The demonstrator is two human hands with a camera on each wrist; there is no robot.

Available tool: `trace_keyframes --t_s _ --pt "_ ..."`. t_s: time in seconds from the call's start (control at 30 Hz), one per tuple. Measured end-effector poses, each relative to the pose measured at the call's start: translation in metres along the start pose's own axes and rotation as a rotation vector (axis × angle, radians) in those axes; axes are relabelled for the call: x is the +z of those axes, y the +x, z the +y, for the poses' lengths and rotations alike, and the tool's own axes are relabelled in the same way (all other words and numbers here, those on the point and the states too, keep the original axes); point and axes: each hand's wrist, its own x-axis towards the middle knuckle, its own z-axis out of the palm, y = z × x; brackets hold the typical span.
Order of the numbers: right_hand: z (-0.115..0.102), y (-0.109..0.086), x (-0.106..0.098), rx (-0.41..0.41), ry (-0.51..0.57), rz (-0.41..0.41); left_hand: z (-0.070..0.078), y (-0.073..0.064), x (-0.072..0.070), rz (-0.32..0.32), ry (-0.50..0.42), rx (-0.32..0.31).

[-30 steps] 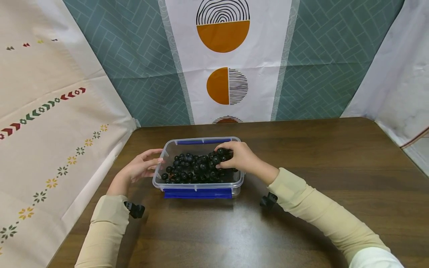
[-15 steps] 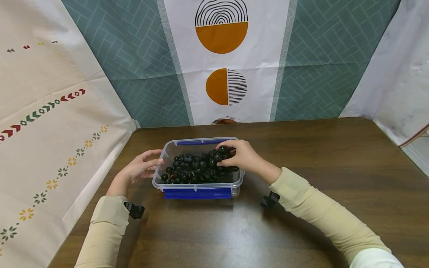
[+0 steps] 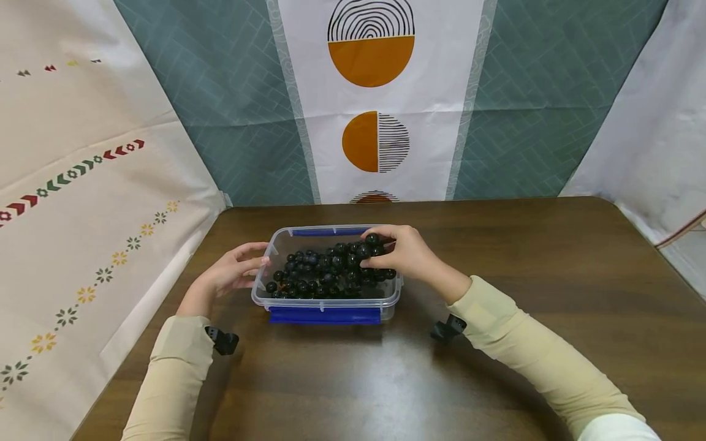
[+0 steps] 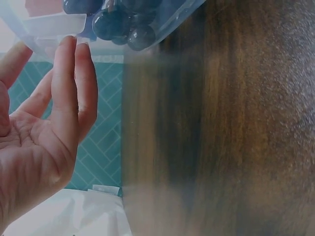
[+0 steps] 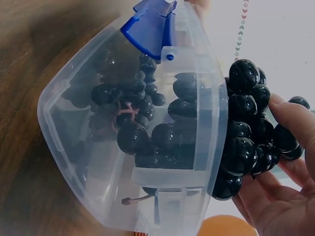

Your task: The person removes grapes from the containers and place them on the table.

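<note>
A clear plastic food container [image 3: 263, 300] with blue clips holds dark, glossy grapes [image 3: 309, 269]. My right hand [image 3: 410, 251] grips part of a bunch between thumb and fingers at the container's right end. In the right wrist view, this bunch of grapes [image 5: 241, 132] rises above the rim, while more grapes and a reddish stem [image 5: 127, 112] show through the wall. On the opposite side, my left hand [image 3: 234, 267] rests its fingertips against the container's left end. The left wrist view shows those fingers [image 4: 64, 88] nearly straight at the plastic.
The container stands on a brown wooden table [image 3: 496, 245], toward its back left part. A patterned teal and white cloth [image 3: 254, 122] hangs behind the table. Cream cloth [image 3: 110, 202] borders the left side, and whitish cloth [image 3: 656, 141] the right.
My right hand has moved slightly right and up, raising part of the bunch of grapes with it. The left hand keeps its place at the container's left end.
</note>
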Motion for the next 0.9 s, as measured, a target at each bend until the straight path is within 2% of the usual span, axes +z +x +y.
trace_keyframes --t_s 0.2,0.47,0.9 --pt "0.001 -0.003 -0.004 -0.016 0.047 0.035 0.003 0.003 0.001 -0.007 0.005 0.005" --pt "-0.001 -0.007 -0.010 -0.010 0.098 0.078 0.001 0.004 0.000 -0.006 -0.011 -0.005" --pt "-0.012 -0.008 -0.020 -0.026 0.122 0.092 -0.002 0.002 0.000 0.006 -0.017 0.004"
